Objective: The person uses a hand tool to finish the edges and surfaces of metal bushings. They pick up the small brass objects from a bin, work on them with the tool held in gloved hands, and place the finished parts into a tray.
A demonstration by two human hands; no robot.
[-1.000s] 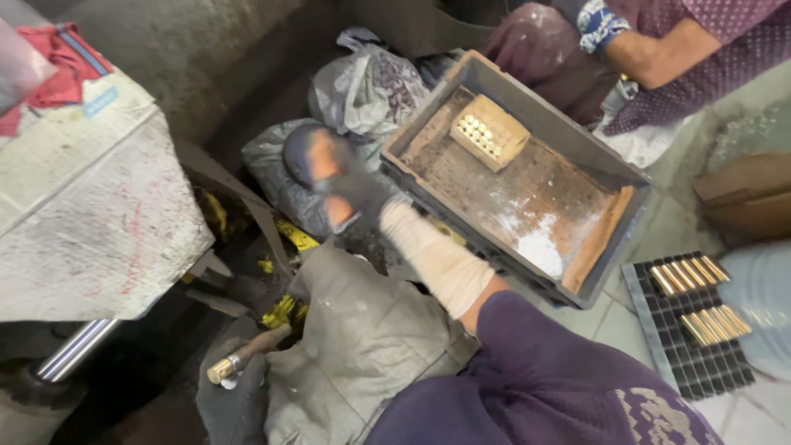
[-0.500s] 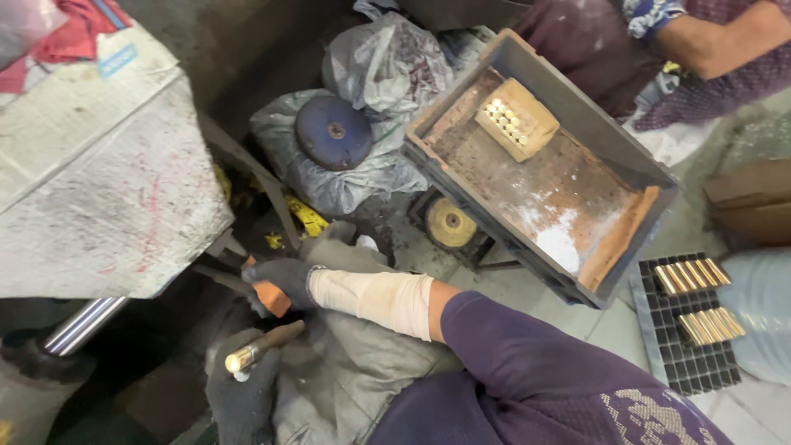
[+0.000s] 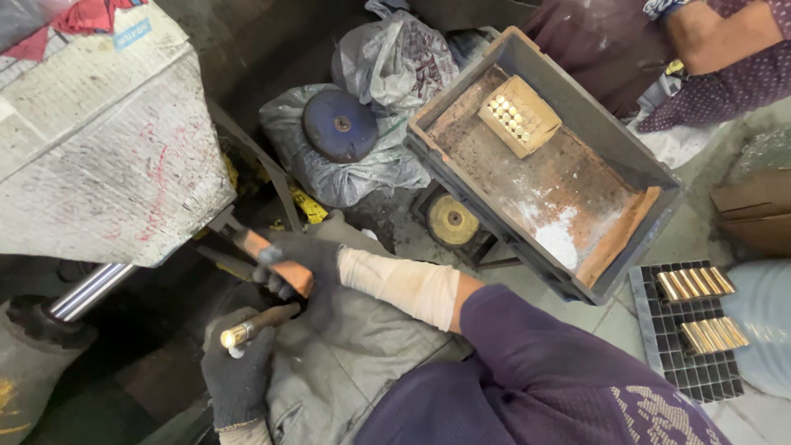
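Observation:
My right hand (image 3: 298, 265), in a dark glove with a pale wrap on the forearm, is closed around an orange lever handle (image 3: 278, 262) that sticks out from under a cloth-covered machine (image 3: 107, 156). My left hand (image 3: 239, 375), also gloved, holds a short brass-tipped rod (image 3: 254, 326) just below that handle. A grey cloth (image 3: 362, 346) covers my lap.
A grey crate (image 3: 527, 181) holds a small cardboard box of brass pieces (image 3: 519, 120). A blue disc (image 3: 339, 125) lies on plastic bags, and a yellow wheel (image 3: 451, 220) sits under the crate. A black grid tray with brass tubes (image 3: 696, 330) is at right. Another person's arm (image 3: 717, 45) is at top right.
My right hand has come down from the blue disc by the crate to the orange lever handle and closed on it. My left hand has kept the rod.

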